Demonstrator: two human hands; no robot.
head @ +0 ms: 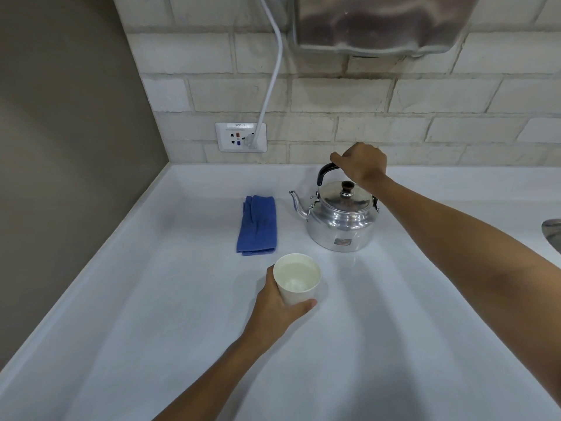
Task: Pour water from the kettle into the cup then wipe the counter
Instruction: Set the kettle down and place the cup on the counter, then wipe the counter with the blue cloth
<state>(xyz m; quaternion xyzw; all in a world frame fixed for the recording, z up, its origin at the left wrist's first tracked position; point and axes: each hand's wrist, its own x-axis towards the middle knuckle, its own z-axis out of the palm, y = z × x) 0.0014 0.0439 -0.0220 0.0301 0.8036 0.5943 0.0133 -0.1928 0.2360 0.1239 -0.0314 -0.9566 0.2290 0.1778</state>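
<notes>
White counter [151, 299] runs along a pale brick wall [425, 95], brown wall on the left side. Shiny metal unit [379, 22] is mounted high on the brick, with a white cord [274, 71] dropping to a wall socket [240, 137] just above the counter.

Steel kettle [340, 220] sits upright on the counter toward the back, lid on, spout pointing left. Person's right hand [361, 162] is clenched over the top of its black handle [326, 171], arm reaching in from the right.

Blue cloth [258, 224], folded, lies flat just left of the kettle, not touching it. Nobody is touching it.

White paper cup [297, 278] sits nearer the front, between cloth and kettle, apart from both. Upright, water visible inside. Left hand [273, 302] is wrapped around its lower side, thumb on the near right, fingers hidden behind the far left side.

Edge of something metal [552, 232] shows at far right; can't tell what.
</notes>
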